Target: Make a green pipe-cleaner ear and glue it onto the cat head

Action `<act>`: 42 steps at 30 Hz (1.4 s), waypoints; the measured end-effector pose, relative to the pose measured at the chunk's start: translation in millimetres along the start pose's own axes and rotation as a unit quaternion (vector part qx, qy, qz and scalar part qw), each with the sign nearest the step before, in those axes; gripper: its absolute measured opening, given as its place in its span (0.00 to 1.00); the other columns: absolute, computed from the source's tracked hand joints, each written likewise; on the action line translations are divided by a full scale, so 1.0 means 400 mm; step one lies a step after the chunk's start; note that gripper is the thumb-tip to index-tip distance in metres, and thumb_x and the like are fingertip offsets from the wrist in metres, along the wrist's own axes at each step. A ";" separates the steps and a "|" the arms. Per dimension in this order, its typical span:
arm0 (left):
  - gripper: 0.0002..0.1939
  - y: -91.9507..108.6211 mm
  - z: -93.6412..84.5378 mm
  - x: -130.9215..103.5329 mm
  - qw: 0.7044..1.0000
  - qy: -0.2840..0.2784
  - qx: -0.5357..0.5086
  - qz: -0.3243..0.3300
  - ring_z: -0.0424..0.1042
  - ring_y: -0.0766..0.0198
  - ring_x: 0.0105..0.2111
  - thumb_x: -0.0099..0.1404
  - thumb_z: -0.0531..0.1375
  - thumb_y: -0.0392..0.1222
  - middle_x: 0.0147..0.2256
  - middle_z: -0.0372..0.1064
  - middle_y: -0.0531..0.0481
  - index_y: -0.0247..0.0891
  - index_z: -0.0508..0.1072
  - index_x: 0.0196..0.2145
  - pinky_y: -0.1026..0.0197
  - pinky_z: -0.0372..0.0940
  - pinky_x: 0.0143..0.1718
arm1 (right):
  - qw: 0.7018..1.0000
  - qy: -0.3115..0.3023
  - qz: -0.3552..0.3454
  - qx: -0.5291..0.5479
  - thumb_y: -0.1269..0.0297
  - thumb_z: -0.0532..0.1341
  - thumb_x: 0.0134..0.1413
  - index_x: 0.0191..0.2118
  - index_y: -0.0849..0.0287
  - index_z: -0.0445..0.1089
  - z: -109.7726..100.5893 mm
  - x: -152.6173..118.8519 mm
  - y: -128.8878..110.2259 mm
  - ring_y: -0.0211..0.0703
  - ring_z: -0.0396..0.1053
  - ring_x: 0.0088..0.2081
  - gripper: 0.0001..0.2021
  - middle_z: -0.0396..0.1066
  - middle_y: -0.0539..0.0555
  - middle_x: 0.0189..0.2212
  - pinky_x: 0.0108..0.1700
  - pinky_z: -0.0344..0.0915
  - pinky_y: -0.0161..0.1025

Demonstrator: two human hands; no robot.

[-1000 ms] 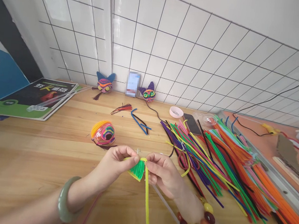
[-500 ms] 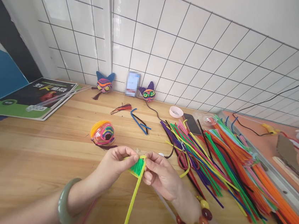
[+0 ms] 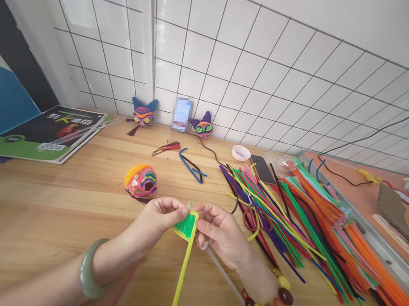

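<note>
Between my two hands is a small green piece [image 3: 185,226] made of pipe cleaners laid side by side, with a yellow edge. My left hand [image 3: 159,221] pinches its left side between thumb and fingers. At its upper right corner, the fingers of my right hand [image 3: 218,230] are closed on a yellow pipe cleaner [image 3: 182,272], whose long free end hangs down toward me. Just beyond the fingertips a small metal clip-like thing [image 3: 189,205] shows. Under my right wrist runs a pale thin rod [image 3: 227,282], partly hidden.
A round ornament with orange coils [image 3: 140,180] lies beyond my left hand. Two finished cat-like heads, one blue-eared [image 3: 144,112], one purple-eared [image 3: 203,125], flank a phone [image 3: 182,115] at the wall. Loose pipe cleaners [image 3: 284,224], a pink bowl [image 3: 241,152] and scissors [image 3: 251,211] are right.
My hands have shifted slightly, showing more of the green piece's face. The yellow pipe cleaner's hanging end has swung a little right. Both hands keep their pinch.
</note>
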State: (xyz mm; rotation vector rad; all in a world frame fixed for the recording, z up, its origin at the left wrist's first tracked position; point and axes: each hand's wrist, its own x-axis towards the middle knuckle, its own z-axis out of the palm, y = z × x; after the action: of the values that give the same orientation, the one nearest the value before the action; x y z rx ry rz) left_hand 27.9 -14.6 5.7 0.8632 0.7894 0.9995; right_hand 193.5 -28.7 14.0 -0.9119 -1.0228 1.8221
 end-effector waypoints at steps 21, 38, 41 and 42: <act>0.07 0.006 0.004 0.000 1.000 0.000 0.013 0.004 0.64 0.70 0.21 0.51 0.64 0.40 0.20 0.69 0.53 0.34 0.71 0.23 0.66 0.60 0.26 | 1.000 -0.001 0.004 -0.004 0.67 0.66 0.42 0.34 0.61 0.69 0.005 -0.004 -0.002 0.29 0.65 0.18 0.10 0.67 0.45 0.20 0.19 0.58 0.26; 0.08 0.025 0.008 0.000 0.994 0.008 0.107 0.023 0.68 0.67 0.21 0.47 0.66 0.41 0.21 0.71 0.51 0.33 0.72 0.22 0.66 0.63 0.26 | 0.994 0.012 -0.030 -0.102 0.67 0.66 0.41 0.33 0.62 0.68 0.006 -0.007 -0.006 0.34 0.69 0.22 0.10 0.70 0.48 0.22 0.24 0.65 0.30; 0.09 0.023 0.006 0.001 0.993 -0.003 0.114 0.016 0.67 0.68 0.21 0.47 0.65 0.41 0.21 0.71 0.50 0.33 0.72 0.22 0.65 0.63 0.26 | 0.991 0.029 -0.034 -0.129 0.67 0.66 0.41 0.32 0.62 0.68 0.010 -0.008 -0.006 0.34 0.70 0.22 0.10 0.70 0.48 0.22 0.24 0.65 0.30; 0.09 0.022 0.004 0.001 0.993 -0.008 0.113 0.014 0.67 0.67 0.21 0.48 0.65 0.41 0.22 0.71 0.50 0.32 0.72 0.23 0.65 0.63 0.26 | 0.990 0.034 -0.035 -0.133 0.67 0.66 0.41 0.31 0.62 0.68 0.011 -0.008 -0.005 0.34 0.70 0.22 0.09 0.70 0.48 0.22 0.24 0.65 0.30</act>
State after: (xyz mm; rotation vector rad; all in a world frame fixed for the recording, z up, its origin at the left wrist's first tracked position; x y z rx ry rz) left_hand 26.2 -12.0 14.3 1.0781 0.8915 0.9384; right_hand 191.5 -32.3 18.4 -1.0754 -1.2591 1.6089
